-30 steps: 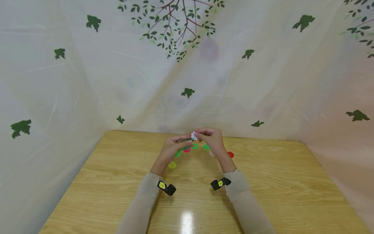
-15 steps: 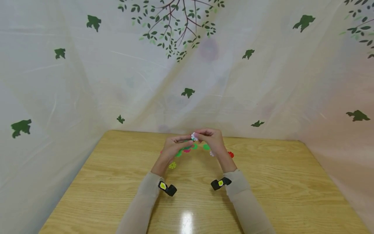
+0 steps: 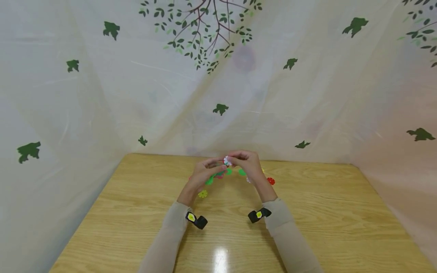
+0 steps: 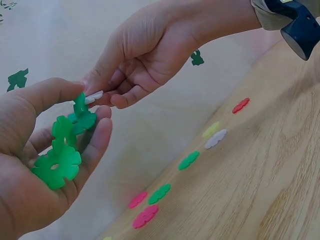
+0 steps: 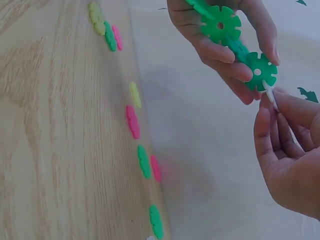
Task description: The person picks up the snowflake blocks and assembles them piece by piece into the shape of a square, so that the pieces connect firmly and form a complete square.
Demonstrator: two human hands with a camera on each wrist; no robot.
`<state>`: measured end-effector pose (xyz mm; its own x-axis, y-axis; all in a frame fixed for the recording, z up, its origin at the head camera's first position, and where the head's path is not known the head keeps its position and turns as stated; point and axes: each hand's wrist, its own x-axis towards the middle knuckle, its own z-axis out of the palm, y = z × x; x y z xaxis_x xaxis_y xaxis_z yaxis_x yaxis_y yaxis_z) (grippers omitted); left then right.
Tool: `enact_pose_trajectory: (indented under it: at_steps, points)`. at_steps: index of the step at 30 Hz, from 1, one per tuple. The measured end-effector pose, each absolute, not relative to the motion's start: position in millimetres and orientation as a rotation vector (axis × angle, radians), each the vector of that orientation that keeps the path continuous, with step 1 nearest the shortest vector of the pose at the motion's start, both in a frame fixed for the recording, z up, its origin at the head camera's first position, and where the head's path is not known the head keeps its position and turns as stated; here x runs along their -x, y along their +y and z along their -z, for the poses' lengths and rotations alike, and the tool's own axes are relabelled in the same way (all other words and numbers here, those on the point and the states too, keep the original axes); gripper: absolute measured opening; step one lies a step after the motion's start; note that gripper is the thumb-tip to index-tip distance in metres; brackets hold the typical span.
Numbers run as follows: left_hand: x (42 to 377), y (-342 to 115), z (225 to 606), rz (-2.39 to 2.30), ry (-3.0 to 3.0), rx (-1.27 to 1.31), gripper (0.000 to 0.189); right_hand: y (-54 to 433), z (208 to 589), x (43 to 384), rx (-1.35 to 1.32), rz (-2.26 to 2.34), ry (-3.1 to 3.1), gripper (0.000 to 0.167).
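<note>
The white flower piece (image 5: 270,94) is up above the table (image 3: 324,212), pinched in the right hand (image 3: 249,164), at the end of the green chain (image 4: 57,132) that the left hand (image 3: 200,173) grips. It could drop if that pinch is weak. A crooked push might bend the chain. Whether the slots meet is hard to see.

Even, middling light in my head view, reads as overhead: white glare patch low centre on the desk (image 3: 324,212), soft shadows under my sleeves (image 3: 164,242). Cloth (image 3: 341,94) looks pinkish at right. My wrist views run dimmer and greyer; flower pieces (image 4: 189,160) on the desk come out soft-edged, fine detail mushy
</note>
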<state>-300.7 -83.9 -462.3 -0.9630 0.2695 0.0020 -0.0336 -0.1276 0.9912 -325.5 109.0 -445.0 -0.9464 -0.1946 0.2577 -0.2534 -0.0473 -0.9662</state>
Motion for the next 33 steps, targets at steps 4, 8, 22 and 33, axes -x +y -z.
enact_pose_trajectory:
  at_steps: [4,8,22,33]
  points:
    - [300.7,-83.7,463.2,-2.138,1.923,-0.328,0.045,109.9,444.5,325.3,-0.471,-2.091,-2.233,0.025]
    - [300.2,-83.7,463.8,-2.099,1.907,-0.356,0.042,109.5,440.8,324.4,-0.465,-2.020,-2.298,0.023]
    - [304.0,-79.0,465.4,-2.176,1.809,-0.210,0.038,141.9,432.3,337.0,-0.663,-1.621,-2.659,0.024]
    - [303.9,-83.2,467.1,-2.177,1.918,-0.121,0.021,179.9,446.0,350.8,-0.935,-1.181,-2.930,0.020]
